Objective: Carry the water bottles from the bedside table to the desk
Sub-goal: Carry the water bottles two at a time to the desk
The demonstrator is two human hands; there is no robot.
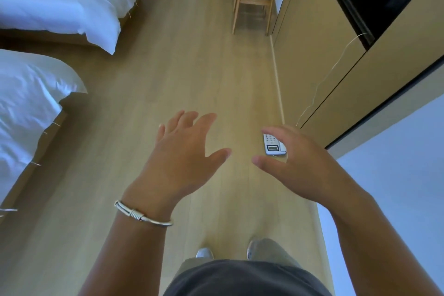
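No bottles in sight, both hands free

The water bottles, the bedside table and the desk do not show in the head view, so where the bottles stand cannot be told. As a judgement from the task alone: filled bottles would be fairly heavy for their size, smooth and a little slippery, with walls that give if plastic, so the firmer hold is round the middle of the body or at the neck under the cap.

The landmark is the white telephone (274,144) lying on the wooden floor (168,74). The left hand (185,156) hovers to its left, fingers straight and spread, holding nothing. The right hand (302,163) hangs just over the telephone and partly covers it, fingers relaxed, thumb out, gripping nothing; whether it touches the telephone I cannot tell
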